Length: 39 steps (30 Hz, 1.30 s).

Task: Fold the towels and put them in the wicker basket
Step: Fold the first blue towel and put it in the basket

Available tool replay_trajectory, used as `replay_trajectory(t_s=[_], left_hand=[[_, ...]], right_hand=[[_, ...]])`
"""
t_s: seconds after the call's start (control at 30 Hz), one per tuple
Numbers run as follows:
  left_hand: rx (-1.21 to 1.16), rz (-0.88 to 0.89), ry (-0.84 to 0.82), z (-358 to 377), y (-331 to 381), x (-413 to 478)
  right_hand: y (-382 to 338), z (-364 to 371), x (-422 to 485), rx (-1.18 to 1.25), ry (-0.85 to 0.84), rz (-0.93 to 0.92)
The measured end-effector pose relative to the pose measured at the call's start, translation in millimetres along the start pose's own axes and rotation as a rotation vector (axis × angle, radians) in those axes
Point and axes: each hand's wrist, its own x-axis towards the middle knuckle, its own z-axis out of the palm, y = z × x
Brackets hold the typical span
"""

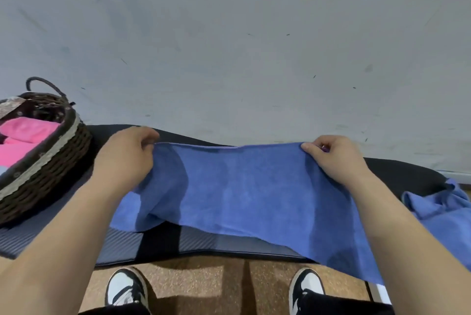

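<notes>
Shoes: a black-and-white pair [127, 286] stands on the brown floor [204, 284], at the bottom of the view
Table: a dark padded top [204, 240], its front edge just past the shoes
Blue towel: [242, 187] is held up by its far edge, stretched flat between the two hands; its near edge hangs over the table front, lower on the right
Left hand: [125, 156] pinches the towel's far left corner, fingers curled over the hem
Right hand: [336, 159] pinches the far right corner, thumb on top and fingers bent under
Second towel: [443, 207] also blue, lies crumpled on the table's right end, beside the right forearm
Basket: dark wicker [51, 146] with a pale trim and a loop handle, on the table's left end, near the left hand but apart from it
Pink towels: [28, 131] lie folded inside the basket
Wall: grey and scuffed [229, 59], behind the table
</notes>
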Motion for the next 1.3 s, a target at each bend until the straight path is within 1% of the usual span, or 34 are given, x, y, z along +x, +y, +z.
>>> replay_trajectory(t_s=[0.03, 0.07, 0.17, 0.23, 0.3, 0.37, 0.43, 0.5, 0.57, 0.67, 0.73, 0.8, 0.87, 0.93, 0.97, 1.0, 1.03, 1.1, 1.13, 1.17, 1.23, 1.27, 1.3], left_hand=[[0.058, -0.020, 0.000, 7.5, -3.6, 3.5], [0.106, -0.043, -0.035, 14.2, -6.4, 5.6], [0.128, -0.051, -0.148, 28.2, -9.9, 6.0], [0.134, -0.036, -0.205, 31.1, -13.0, 2.2], [0.178, -0.066, -0.254, 30.4, -20.7, -2.7], [0.273, -0.168, -0.293, 26.5, -31.7, -7.6], [0.350, -0.324, -0.341, 18.6, -41.4, -13.0], [0.330, -0.402, -0.361, 12.1, -45.6, -18.8], [0.186, -0.417, -0.361, 10.8, -47.6, -24.7], [-0.129, -0.431, -0.330, 9.6, -46.5, -29.9], [-0.341, -0.472, -0.265, -1.3, -44.1, -26.4], [-0.614, -0.535, -0.173, -9.9, -43.9, -18.0], [-0.769, -0.585, -0.068, -13.4, -44.4, -7.9], [-0.928, -0.551, -0.005, -8.9, -46.5, -0.2], [-0.988, -0.546, 0.001, -6.1, -46.8, 2.3], [-0.995, -0.553, 0.014, -1.7, -49.9, 4.2], [-0.905, -0.571, 0.025, -1.3, -51.4, 2.2], [-0.571, -0.568, 0.000, -3.9, -55.0, -6.8], [-0.430, -0.557, -0.051, -5.1, -58.5, -12.5], [-0.342, -0.567, -0.142, -8.3, -57.8, -20.0], [-0.281, -0.606, -0.367, -10.0, -55.0, -34.3], [-0.283, -0.592, -0.440, -7.4, -55.1, -40.3], [-0.295, -0.546, -0.465, -3.8, -55.9, -44.2]], right_hand=[[-0.3, 9.7, 6.0, -0.048, 0.057, 0.002], [-0.7, 19.9, 10.7, -0.108, 0.082, -0.005], [-6.9, 49.8, 11.0, -0.211, 0.019, -0.068], [-17.2, 69.0, -1.2, -0.199, -0.080, -0.165], [-28.6, 85.9, -18.9, -0.184, -0.197, -0.255], [-39.3, 97.6, -36.1, -0.212, -0.310, -0.320], [-46.3, 105.5, -50.8, -0.246, -0.417, -0.335], [-48.9, 110.4, -59.7, -0.325, -0.489, -0.324], [-47.9, 116.9, -66.1, -0.420, -0.543, -0.299], [-45.5, 127.4, -70.5, -0.509, -0.564, -0.290], [-45.2, 127.1, -70.2, -0.520, -0.580, -0.283], [-46.1, 121.4, -68.9, -0.505, -0.614, -0.263], [-48.6, 115.7, -68.7, -0.465, -0.641, -0.238], [-51.3, 113.6, -69.6, -0.439, -0.638, -0.219], [-52.7, 113.8, -70.5, -0.450, -0.635, -0.217], [-54.3, 114.7, -71.4, -0.465, -0.632, -0.218], [-55.9, 115.5, -72.6, -0.476, -0.627, -0.219], [-61.5, 117.5, -75.4, -0.478, -0.615, -0.226], [-65.6, 118.7, -77.1, -0.476, -0.614, -0.236], [-69.8, 119.8, -79.0, -0.475, -0.619, -0.245], [-77.0, 122.5, -82.9, -0.470, -0.649, -0.243], [-79.1, 123.9, -84.9, -0.474, -0.668, -0.235], [-79.6, 125.1, -86.6, -0.483, -0.682, -0.228]])
